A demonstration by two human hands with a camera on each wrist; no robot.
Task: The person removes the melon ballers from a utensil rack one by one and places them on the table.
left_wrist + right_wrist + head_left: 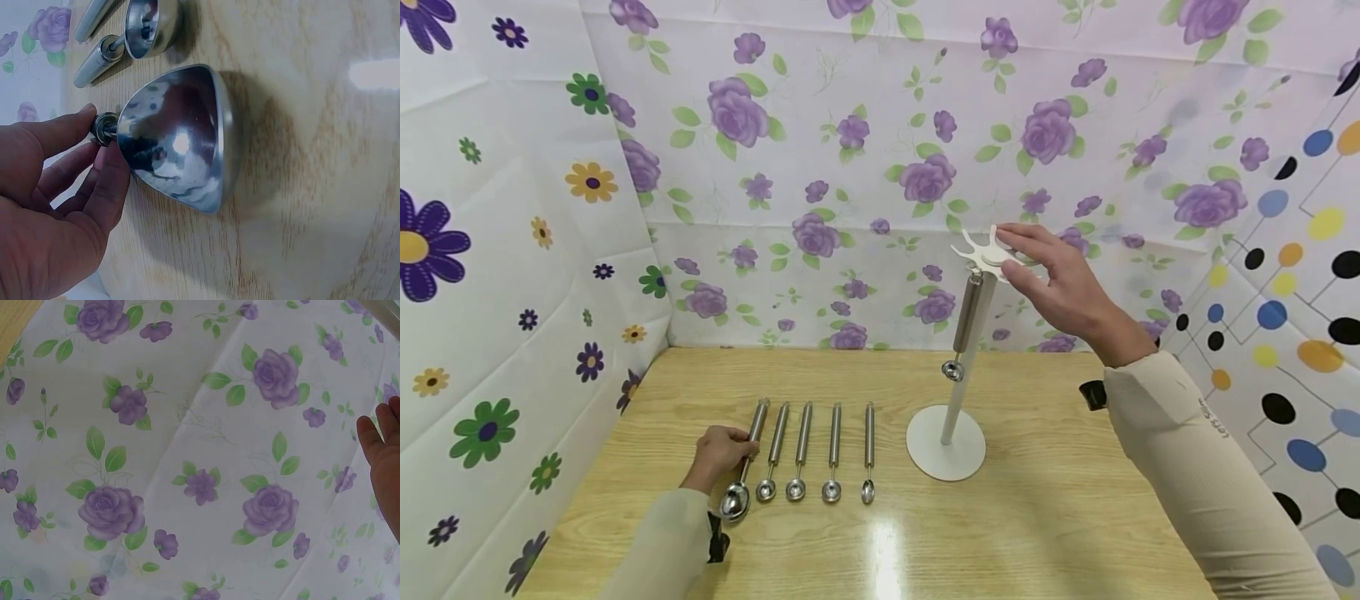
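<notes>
My left hand (721,454) pinches the metal handle of a large steel scoop (735,502) between thumb and fingers, close to its bowl. In the left wrist view the scoop's shiny bowl (181,137) points away from the fingers, low over the wood. My right hand (1060,279) is up at the top of a white hanging rack (964,367), its fingers extended and touching the hooked head. From one hook of that head hangs a melon baller (967,317), bowl down. In the right wrist view only the fingers (384,447) show at the edge.
Several melon ballers (801,442) lie in a row on the wooden table (1037,517), handles toward the back, between the left hand and the rack's round base (925,446). A flower-patterned cloth (820,183) stands behind; patterned cloths also close both sides.
</notes>
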